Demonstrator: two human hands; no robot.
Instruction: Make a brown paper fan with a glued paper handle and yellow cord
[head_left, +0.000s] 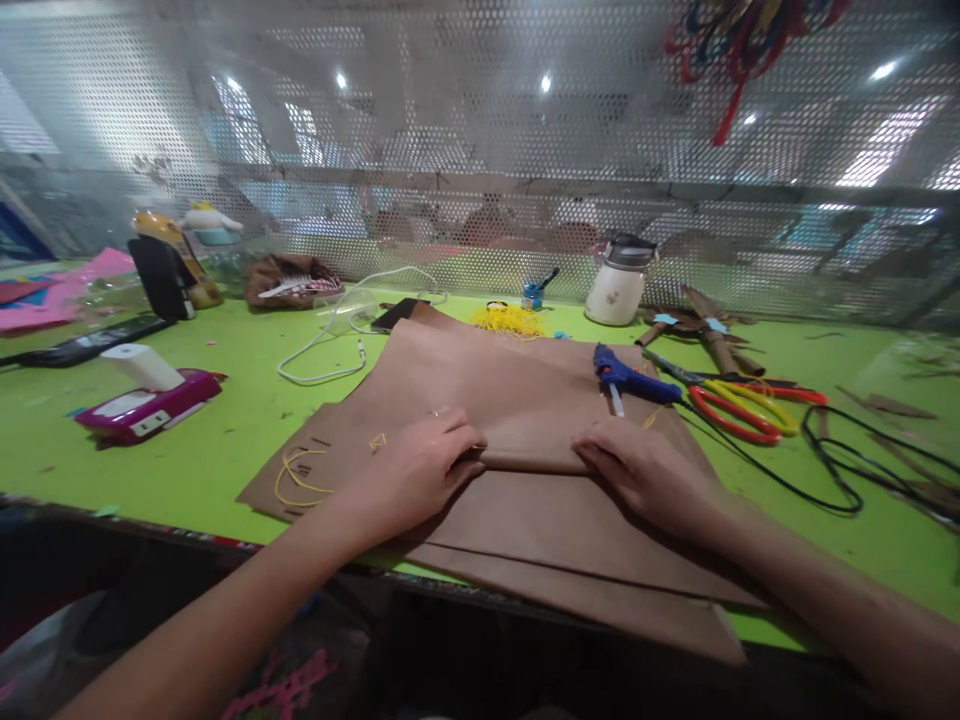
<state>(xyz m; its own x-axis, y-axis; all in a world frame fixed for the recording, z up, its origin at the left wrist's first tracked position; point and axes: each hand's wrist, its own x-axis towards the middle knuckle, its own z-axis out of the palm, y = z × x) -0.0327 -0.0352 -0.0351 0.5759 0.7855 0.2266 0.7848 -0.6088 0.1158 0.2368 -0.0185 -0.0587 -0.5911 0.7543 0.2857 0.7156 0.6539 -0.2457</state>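
A thin brown paper roll (534,462) lies crosswise over the stacked brown paper sheets (465,360). My left hand (431,455) is closed around its left end, fingers curled. At the other end my right hand (630,462) pinches the roll with its fingertips. Under both palms are the brown sheets, whose front edges reach the table's edge. Loops of yellow string (289,480) rest on the sheets left of my left hand. Just beyond my right hand a blue glue gun (634,380) lies on the paper.
Scissors with red and yellow handles (739,410) and a black cable (832,460) lie to the right. A purple power strip (154,405) sits left. Farther back stand a white jug (616,285), yellow shreds (508,320) and a metal mesh screen (450,130).
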